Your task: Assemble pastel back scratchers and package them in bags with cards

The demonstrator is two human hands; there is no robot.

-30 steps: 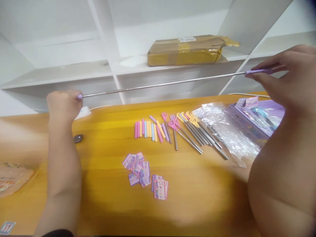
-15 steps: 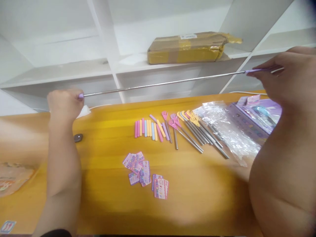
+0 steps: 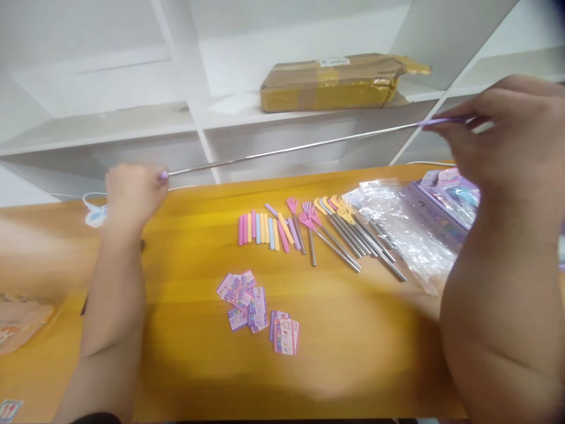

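A long, thin telescopic back scratcher (image 3: 291, 149) is stretched out between my hands above the table's back edge. My left hand (image 3: 135, 188) is closed in a fist round its purple handle end. With fingertips and thumb, my right hand (image 3: 498, 129) pinches the purple far end, whose head is mostly hidden by the fingers. Below lie several collapsed back scratchers (image 3: 357, 235) with pink, yellow, blue and purple claw heads on metal rods. Left of them is a row of coloured handle tubes (image 3: 260, 228). Small printed cards (image 3: 242, 300) lie in a loose heap nearer to me.
A taped cardboard box (image 3: 329, 85) sits on the white shelf (image 3: 229, 118) behind the table. Clear plastic bags (image 3: 397, 224) and a purple display box (image 3: 436, 203) are at the right. A white plug adapter (image 3: 95, 217) with a cable lies behind my left forearm.
My two hands have come slightly closer together, the left moving right and the right moving left. The extended rod looks a little shorter between them.
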